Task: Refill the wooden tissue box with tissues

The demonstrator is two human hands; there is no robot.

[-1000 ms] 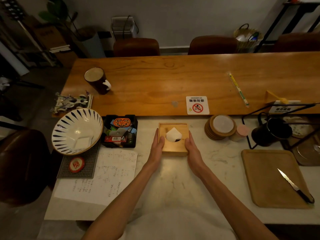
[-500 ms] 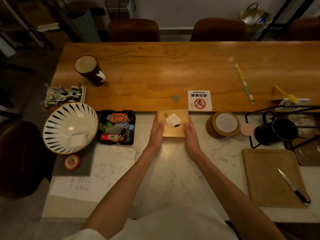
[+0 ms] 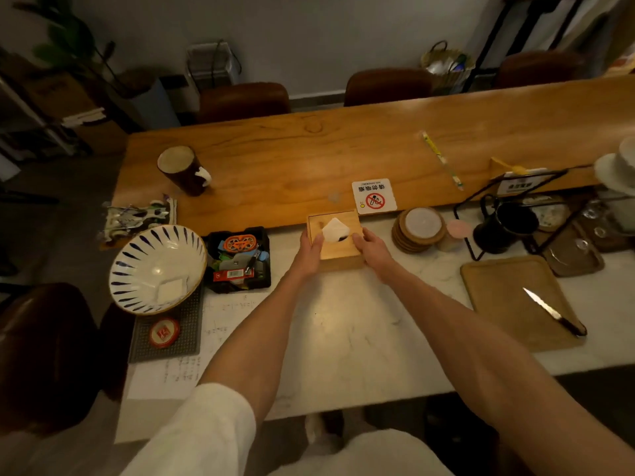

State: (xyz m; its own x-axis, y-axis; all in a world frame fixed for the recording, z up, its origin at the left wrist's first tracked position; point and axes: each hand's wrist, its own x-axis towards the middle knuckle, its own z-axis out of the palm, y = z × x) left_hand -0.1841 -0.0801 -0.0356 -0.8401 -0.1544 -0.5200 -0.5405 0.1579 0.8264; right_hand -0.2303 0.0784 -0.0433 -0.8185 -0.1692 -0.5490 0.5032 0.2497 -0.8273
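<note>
Room dim; writing on paper sheet [image 3: 192,359] at lower left unreadable. Box walls mostly hidden behind palms; box interior not visible.

Wooden tissue box [image 3: 338,240] at frame centre, on marble counter [image 3: 343,338], against edge of wooden table [image 3: 309,156]. Left hand [image 3: 309,254] clamped on box's left side, right hand [image 3: 372,250] on right side, thumbs over lid. White tissue [image 3: 335,230] pokes through lid opening, between thumbs.

Striped bowl [image 3: 156,266] left of centre holds white square. Black tray [image 3: 238,257] beside it holds small colourful items.
</note>
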